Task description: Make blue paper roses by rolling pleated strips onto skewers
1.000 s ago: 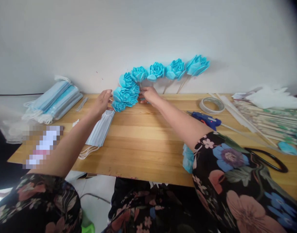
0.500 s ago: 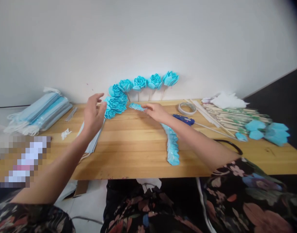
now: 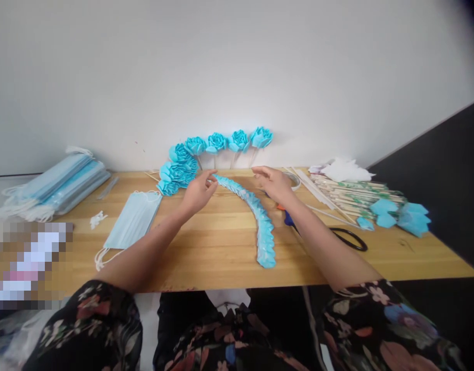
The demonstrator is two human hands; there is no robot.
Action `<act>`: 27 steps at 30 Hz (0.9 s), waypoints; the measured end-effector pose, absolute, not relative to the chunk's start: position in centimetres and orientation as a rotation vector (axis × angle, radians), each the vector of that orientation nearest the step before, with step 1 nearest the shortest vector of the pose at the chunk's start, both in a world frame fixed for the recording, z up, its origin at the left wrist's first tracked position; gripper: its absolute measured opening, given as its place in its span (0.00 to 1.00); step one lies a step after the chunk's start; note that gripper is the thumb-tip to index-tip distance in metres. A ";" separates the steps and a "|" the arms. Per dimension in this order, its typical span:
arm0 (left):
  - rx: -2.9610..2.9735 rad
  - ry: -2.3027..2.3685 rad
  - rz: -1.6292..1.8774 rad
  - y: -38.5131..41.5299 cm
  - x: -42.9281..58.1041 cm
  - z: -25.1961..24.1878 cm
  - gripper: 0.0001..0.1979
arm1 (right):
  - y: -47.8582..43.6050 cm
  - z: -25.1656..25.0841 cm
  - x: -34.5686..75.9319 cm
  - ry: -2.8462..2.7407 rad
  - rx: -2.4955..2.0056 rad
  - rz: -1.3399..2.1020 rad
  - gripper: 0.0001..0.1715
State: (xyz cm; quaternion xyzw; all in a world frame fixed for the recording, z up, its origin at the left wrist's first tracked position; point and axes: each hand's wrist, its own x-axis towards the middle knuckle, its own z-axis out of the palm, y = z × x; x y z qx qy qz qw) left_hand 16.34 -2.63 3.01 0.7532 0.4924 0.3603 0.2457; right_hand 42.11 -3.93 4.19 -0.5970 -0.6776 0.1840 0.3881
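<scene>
A curved, ruffled, light-blue fabric-like strip (image 3: 256,203).
At its ten o'clock, bare left hand (image 3: 198,193), grip I cannot tell; near one, right hand (image 3: 276,184), fingers loosely parted.

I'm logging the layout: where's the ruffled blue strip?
In the head view, the blue strip curves across the table, its far end beside the left hand, near end right of centre.

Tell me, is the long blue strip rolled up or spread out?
Spread out. The strip lies in a long curve on the wooden table, with its ruffled pieces showing one after another.
</scene>
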 end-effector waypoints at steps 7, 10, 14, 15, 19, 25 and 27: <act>1.837 1.389 1.168 2.5 19.1 2.1 0.30 | -4.9 4.2 40.5 -1.955 -1.431 0.408 0.21; 1.789 1.384 1.215 4.3 19.8 1.6 0.33 | -5.1 4.1 41.0 -1.991 -1.427 0.395 0.20; 1.794 1.378 1.235 5.2 19.9 1.2 0.34 | -5.8 3.9 41.7 -2.013 -1.426 0.421 0.20; 1.801 1.372 1.226 5.1 19.7 1.0 0.33 | -6.1 4.0 41.8 -2.021 -1.419 0.426 0.20; 1.911 1.384 1.136 3.8 18.5 0.0 0.25 | -7.5 4.6 41.4 -2.054 -1.361 0.380 0.19; 1.986 1.346 0.996 0.9 17.8 -1.6 0.14 | -6.6 5.1 40.3 -2.057 -1.312 0.278 0.19; 1.988 1.310 0.993 0.4 18.1 -1.9 0.13 | -4.9 4.8 40.8 -1.871 -1.391 0.237 0.22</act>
